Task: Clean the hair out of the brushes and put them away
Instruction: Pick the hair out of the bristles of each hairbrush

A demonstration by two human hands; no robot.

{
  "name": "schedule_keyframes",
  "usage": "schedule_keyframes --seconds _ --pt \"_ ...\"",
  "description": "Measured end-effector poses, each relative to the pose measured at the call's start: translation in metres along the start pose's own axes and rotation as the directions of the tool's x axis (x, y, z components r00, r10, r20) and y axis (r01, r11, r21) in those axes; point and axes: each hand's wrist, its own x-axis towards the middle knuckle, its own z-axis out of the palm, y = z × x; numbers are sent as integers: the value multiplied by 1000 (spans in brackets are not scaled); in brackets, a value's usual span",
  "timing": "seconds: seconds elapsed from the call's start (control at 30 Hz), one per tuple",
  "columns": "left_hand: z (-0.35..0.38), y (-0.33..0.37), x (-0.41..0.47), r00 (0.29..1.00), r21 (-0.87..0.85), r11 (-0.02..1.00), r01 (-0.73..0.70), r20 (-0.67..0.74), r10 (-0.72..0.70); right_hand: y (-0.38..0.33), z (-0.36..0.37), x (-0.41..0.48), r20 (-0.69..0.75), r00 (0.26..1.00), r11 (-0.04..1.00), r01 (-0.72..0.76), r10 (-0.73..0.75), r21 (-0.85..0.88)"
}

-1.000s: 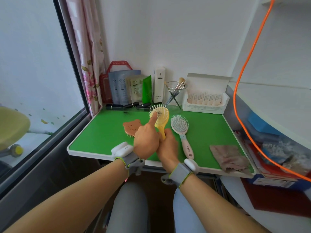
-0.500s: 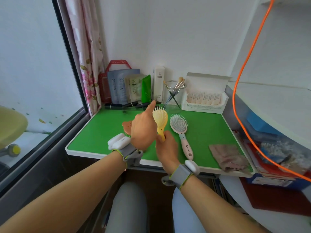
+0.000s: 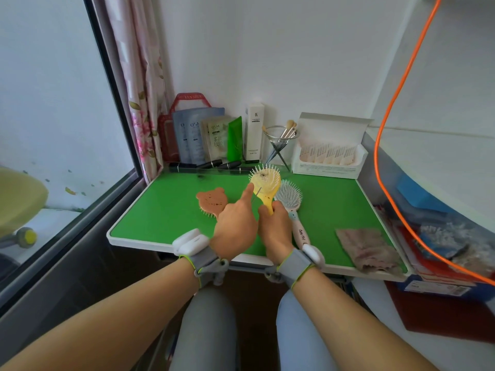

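A round yellow hairbrush [image 3: 267,183] stands upright above the green table [image 3: 160,210], bristles toward me, with a dark tuft of hair near its top. My right hand [image 3: 274,226] grips its handle from below. My left hand [image 3: 235,226] is beside it on the left, index finger stretched toward the brush head, the other fingers curled round a thin grey stick [image 3: 256,195] that reaches into the bristles. A grey-white paddle brush [image 3: 290,196] lies on the table just right of the yellow one. A brown bear-shaped brush [image 3: 211,200] lies bristles down to the left.
A crumpled beige cloth [image 3: 367,247] lies at the table's front right. Along the back stand sachets, a white bottle, a glass with makeup brushes [image 3: 281,135] and an open white box [image 3: 329,153]. An orange cable [image 3: 388,116] hangs at the right. A window is on the left.
My left index finger has dropped from the top of the yellow brush head to its lower left side. The right hand keeps its grip on the handle.
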Motion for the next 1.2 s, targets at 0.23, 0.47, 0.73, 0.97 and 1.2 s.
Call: schedule_keyframes --seconds 0.23,0.47,0.73,0.97,1.2 --pt "-2 0 8 1000 6 1000 -18 -18 18 -1 -2 -7 32 997 997 68 -68 -22" --pt "-5 -5 19 998 72 997 -23 -52 26 1 -2 -15 97 989 989 120 -111 -93" --pt "-21 5 24 990 103 994 44 -136 -30 4 -2 -12 109 991 988 93 -79 -125" --pt "-47 18 20 962 -90 996 -10 -274 -15 6 -2 -10 100 994 994 56 -46 -95" --pt "-50 14 15 953 -107 994 -15 -302 -18 7 -6 -5 87 996 995 45 -37 -93"
